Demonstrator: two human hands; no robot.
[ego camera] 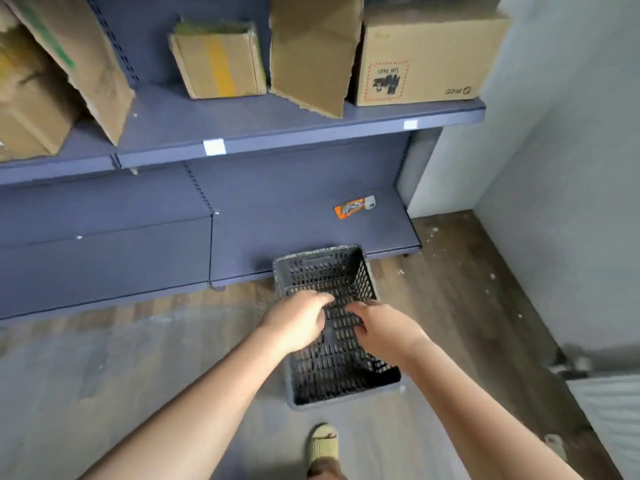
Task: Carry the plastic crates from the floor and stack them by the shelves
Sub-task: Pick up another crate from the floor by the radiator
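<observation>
A black perforated plastic crate (332,358) stands on the wood floor, its far end against the base of the blue shelves (304,233). It looks empty. My left hand (298,320) and my right hand (381,329) hover above the crate's middle, well clear of it, one over each long side. The fingers of both hands are loosely curled and point inward. Neither hand holds anything. Both hands are blurred by motion.
Cardboard boxes (419,57) fill the upper shelf (263,133). An orange packet (355,206) lies on the bottom shelf. A white wall (554,168) closes the right side. My sandalled foot (323,445) is just behind the crate, and a grey object (609,410) sits at lower right.
</observation>
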